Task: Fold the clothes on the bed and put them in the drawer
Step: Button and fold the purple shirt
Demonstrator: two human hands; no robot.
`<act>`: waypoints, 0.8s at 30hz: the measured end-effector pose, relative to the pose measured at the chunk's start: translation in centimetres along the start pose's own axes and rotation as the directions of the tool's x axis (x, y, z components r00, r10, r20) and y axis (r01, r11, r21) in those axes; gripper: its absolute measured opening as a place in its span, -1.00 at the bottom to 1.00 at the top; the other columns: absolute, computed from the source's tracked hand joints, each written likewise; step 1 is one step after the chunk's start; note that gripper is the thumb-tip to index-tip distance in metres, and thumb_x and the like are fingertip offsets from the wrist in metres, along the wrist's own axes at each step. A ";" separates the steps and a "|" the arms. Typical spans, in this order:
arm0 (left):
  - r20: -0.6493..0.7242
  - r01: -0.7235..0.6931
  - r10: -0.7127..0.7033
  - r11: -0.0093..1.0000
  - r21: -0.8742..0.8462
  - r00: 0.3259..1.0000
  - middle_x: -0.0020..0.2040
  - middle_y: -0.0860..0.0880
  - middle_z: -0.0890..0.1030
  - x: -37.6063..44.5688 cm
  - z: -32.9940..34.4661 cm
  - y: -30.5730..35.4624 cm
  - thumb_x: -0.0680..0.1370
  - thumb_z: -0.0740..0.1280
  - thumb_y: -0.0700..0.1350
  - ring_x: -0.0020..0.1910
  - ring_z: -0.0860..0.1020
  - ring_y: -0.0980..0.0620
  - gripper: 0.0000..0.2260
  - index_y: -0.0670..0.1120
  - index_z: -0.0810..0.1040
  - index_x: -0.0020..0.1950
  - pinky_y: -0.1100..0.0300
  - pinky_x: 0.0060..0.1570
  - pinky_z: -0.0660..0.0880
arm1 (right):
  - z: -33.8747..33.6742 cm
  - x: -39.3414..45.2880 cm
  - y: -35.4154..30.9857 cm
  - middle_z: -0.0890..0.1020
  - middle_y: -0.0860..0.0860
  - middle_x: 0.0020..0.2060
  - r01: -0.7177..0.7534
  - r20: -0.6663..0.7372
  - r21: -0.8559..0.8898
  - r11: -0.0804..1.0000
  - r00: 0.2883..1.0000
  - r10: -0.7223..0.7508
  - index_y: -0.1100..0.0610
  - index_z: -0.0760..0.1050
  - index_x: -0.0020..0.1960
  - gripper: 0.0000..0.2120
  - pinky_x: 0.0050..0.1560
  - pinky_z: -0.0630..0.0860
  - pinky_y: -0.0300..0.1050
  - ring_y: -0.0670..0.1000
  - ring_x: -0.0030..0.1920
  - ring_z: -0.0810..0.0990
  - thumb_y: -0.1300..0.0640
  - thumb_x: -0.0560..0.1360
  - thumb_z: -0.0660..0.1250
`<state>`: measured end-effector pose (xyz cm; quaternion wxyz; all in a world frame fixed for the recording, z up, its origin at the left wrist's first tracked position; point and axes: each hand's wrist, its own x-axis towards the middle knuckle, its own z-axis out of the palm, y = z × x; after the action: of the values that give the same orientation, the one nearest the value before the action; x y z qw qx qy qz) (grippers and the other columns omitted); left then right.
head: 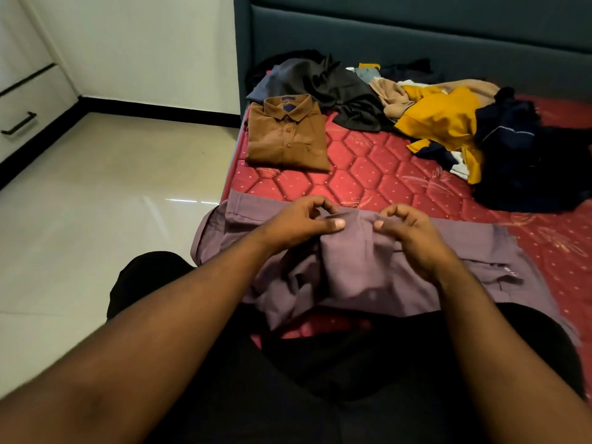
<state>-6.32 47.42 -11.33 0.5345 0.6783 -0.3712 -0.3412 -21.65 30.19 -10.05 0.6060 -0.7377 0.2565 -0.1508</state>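
Observation:
A mauve shirt lies spread across the near edge of the red quilted mattress. My left hand pinches its upper fold between thumb and curled fingers. A little to the right, my right hand pinches the same fold, so a small ridge of cloth stands between the two thumbs. A brown shirt lies folded flat, collar up, near the bed's left edge. Behind it sits a heap of unfolded clothes: dark grey, beige, yellow and navy pieces.
A dark teal padded headboard backs the bed. At the far left stands a white drawer unit with a black bar handle, its drawers closed. Glossy cream floor tiles lie between it and the bed. My black-clad legs fill the foreground.

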 end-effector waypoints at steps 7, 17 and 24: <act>0.142 0.268 -0.332 0.900 0.344 0.933 -0.29 -0.03 0.53 -0.7 -0.2 -6.2 0.41 0.54 0.04 -0.33 0.46 0.10 -0.64 -0.25 0.59 -0.10 0.19 -0.28 0.40 | -5.1 1.4 6.2 0.57 0.15 -0.12 -0.408 -0.242 -0.232 0.883 0.903 0.354 0.17 0.39 0.28 -0.54 -0.27 0.53 -0.17 0.10 -0.22 0.55 0.38 0.45 0.41; 0.146 0.238 -0.402 0.755 0.611 0.904 -0.13 -0.02 0.69 -2.9 -3.8 -5.7 0.45 0.50 0.01 -0.25 0.58 0.13 -0.82 -0.08 0.66 -0.06 0.24 -0.21 0.50 | -3.7 0.7 6.8 0.57 0.17 0.10 -0.599 -0.287 -0.411 0.687 0.800 0.527 0.20 0.37 0.33 -0.34 0.02 0.55 0.01 0.17 0.02 0.58 0.12 0.33 0.57; -0.129 0.204 -0.168 0.911 0.358 0.977 -0.24 -0.04 0.63 -2.6 -4.2 -5.5 0.58 0.35 -0.18 -0.32 0.49 0.22 -0.85 -0.18 0.62 -0.17 0.39 -0.29 0.41 | -5.7 0.7 1.8 0.65 -0.10 -0.37 0.095 -0.365 0.070 0.993 0.929 -0.063 0.09 0.57 -0.16 -0.71 -0.22 0.56 -0.30 -0.10 -0.31 0.58 0.49 0.42 0.36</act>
<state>-3.26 52.48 -15.70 0.3797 0.8144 -0.3363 -0.2819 -24.48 24.93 -10.59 0.5731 -0.6802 0.3270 -0.3194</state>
